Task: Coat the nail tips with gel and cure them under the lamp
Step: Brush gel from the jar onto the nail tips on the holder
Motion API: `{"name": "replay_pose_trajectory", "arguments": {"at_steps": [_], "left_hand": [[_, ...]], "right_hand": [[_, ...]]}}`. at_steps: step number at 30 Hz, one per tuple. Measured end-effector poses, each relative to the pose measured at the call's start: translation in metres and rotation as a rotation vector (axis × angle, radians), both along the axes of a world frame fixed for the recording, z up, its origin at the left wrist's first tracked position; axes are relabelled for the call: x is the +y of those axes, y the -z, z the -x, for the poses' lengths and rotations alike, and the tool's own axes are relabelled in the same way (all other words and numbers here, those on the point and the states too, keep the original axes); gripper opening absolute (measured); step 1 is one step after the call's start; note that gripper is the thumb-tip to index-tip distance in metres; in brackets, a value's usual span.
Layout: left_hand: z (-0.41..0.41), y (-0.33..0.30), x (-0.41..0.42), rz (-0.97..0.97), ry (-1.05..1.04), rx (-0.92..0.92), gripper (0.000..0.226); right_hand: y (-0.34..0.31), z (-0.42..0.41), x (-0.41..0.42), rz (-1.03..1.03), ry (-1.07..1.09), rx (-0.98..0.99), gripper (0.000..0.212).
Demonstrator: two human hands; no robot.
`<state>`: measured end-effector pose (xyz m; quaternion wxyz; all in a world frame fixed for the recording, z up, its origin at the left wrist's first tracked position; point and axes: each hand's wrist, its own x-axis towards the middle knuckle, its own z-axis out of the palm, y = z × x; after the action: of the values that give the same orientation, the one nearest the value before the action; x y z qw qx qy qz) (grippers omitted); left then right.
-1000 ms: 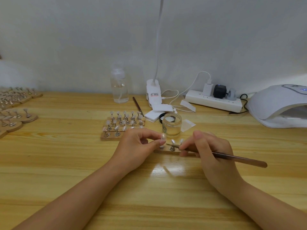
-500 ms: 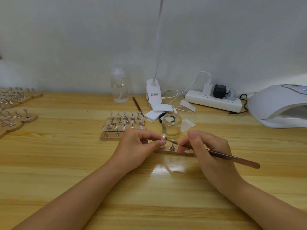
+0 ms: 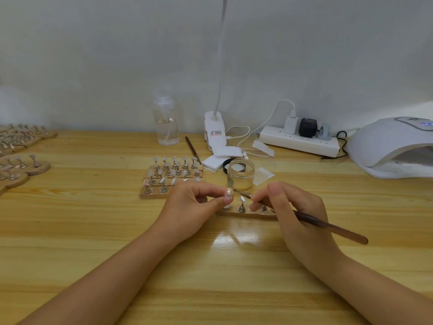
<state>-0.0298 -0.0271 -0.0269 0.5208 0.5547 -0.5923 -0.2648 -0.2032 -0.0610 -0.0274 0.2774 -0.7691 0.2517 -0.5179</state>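
My left hand [image 3: 189, 207] pinches a small stand topped by a pale nail tip [image 3: 228, 193], lifted just above a narrow wooden holder [image 3: 246, 214] that carries a few more tips on metal stands. My right hand [image 3: 293, 207] grips a brown gel brush [image 3: 328, 227] like a pen, and its fine point touches the right edge of the held tip. Just behind my hands stands an open clear gel jar [image 3: 240, 174]. At the far right sits the white curing lamp [image 3: 393, 148], its opening facing left.
More wooden holders with nail tips [image 3: 172, 177] lie left of the jar, and several others [image 3: 16, 158] sit at the left table edge. A clear bottle [image 3: 166, 123], a clip-lamp base [image 3: 214, 132], white pads, a spare brush [image 3: 192, 148] and a power strip [image 3: 300, 139] line the back.
The brush tip rose from beside the holder to the nail tip held by my left hand and now touches it. My left hand has barely moved.
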Motion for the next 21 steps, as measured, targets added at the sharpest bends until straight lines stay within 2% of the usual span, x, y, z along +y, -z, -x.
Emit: {"name": "replay_pose_trajectory", "arguments": {"at_steps": [2, 5, 9, 11, 15, 21], "left_hand": [[-0.0006, 0.0007, -0.0001, 0.005, 0.003, -0.005, 0.007], [-0.0020, 0.0018, -0.0001, 0.010, 0.002, -0.007, 0.006], [-0.0017, 0.0018, 0.0000, 0.019, -0.002, -0.005, 0.011], [-0.0014, 0.0014, 0.0000, 0.031, -0.002, 0.000, 0.013], [-0.0007, 0.0011, -0.0006, 0.048, -0.013, 0.013, 0.022], [-0.0002, 0.0002, -0.0003, 0.045, -0.022, 0.032, 0.017]], "right_hand": [[-0.0002, -0.0009, -0.0006, -0.010, -0.006, 0.018, 0.032], [0.0019, -0.0011, 0.0003, 0.017, -0.052, 0.024, 0.042], [0.0014, 0.0013, 0.0004, -0.017, -0.080, -0.073, 0.044], [0.0005, 0.0016, 0.0008, -0.013, -0.060, -0.068, 0.038], [-0.0019, 0.0000, 0.0029, -0.014, 0.001, 0.005, 0.009], [-0.0032, -0.0004, 0.0038, 0.085, 0.022, 0.100, 0.015]]}}
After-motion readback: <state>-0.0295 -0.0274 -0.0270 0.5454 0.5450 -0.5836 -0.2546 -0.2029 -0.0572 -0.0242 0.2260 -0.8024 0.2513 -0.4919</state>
